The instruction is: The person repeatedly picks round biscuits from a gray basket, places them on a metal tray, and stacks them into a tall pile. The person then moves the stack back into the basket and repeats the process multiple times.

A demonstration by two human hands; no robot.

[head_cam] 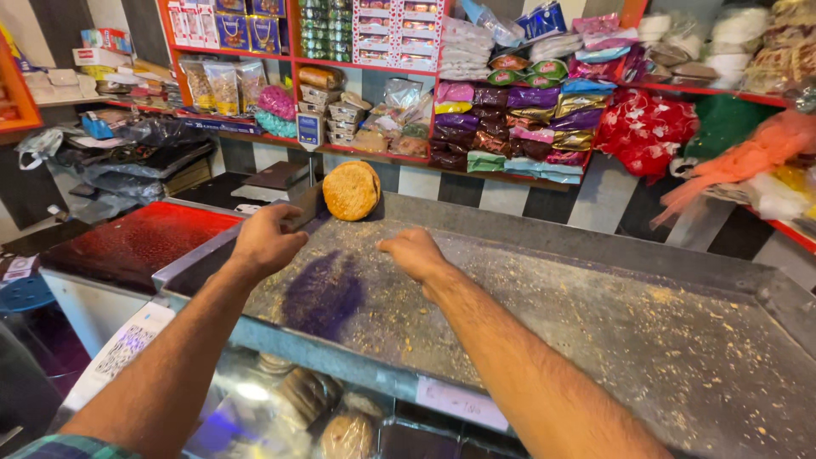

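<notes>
Forearms, then round golden crusty bread (351, 190)

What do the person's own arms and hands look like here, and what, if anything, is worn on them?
Both forearms are bare and hairy. The left hand and right hand wear no gloves, and no rings, watch or bracelet show. Only at the bottom left corner does clothing appear: the edge of a checked sleeve in green and dark tones on the left arm. The right arm shows no sleeve within the frame.

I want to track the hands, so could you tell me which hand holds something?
The left hand grips a dark flat tool beside the round biscuit; the right hand is empty.
</notes>
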